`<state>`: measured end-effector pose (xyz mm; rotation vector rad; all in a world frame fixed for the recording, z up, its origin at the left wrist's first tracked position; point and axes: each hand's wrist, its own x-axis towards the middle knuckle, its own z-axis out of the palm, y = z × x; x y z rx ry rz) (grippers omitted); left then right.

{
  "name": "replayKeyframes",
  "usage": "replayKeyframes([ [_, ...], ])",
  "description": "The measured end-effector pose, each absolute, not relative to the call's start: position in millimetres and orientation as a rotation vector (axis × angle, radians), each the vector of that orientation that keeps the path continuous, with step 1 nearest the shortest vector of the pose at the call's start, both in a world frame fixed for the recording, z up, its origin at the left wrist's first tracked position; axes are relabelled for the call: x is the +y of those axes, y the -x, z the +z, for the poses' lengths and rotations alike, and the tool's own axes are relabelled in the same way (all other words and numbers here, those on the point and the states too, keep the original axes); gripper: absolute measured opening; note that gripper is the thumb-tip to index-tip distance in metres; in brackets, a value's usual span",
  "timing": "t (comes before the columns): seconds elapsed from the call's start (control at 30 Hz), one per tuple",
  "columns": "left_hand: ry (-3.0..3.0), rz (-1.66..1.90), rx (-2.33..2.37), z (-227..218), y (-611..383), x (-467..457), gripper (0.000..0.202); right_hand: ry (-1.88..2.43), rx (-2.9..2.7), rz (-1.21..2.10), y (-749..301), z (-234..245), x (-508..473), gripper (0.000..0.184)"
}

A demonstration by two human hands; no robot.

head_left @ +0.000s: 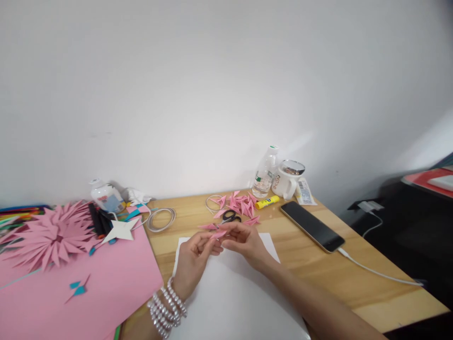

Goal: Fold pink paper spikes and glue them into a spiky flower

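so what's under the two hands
Below the left hand and right hand, which hold a pink paper piece, a white sheet shows. The part they cover, and anything lying there, can't be seen.

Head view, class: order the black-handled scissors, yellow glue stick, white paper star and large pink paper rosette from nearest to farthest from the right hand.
1. Black-handled scissors: just beyond the right hand.
2. Yellow glue stick: beyond it, rightward.
3. White paper star: well to the left.
4. Large pink paper rosette: farthest left.
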<state>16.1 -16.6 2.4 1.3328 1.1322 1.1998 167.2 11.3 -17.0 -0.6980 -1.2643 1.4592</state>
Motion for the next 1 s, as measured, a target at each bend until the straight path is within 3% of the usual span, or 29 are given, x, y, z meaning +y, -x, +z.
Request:
replayKeyframes([
  [0.27,-1.324,1.158,1.092,4.7,-18.8,-18.3,0.022,0.920,-1.176,1.183,-163.4,-15.8,4.9,0.015],
  [0.47,-1.239,1.146,1.045,8.3,-20.9,-17.5,0.025,0.867,-1.117,1.324,-164.4,-17.2,8.2,0.020],
  [0.73,-1.228,1.099,1.086,6.8,-18.0,-17.3,0.021,0.895,-1.200,1.231,-163.3,-17.5,3.7,0.016],
  [1.0,-1.433,1.102,1.095,5.8,-15.2,-19.0,0.018,0.778,-1.185,1.444,-163.7,-15.7,7.2,0.020],
])
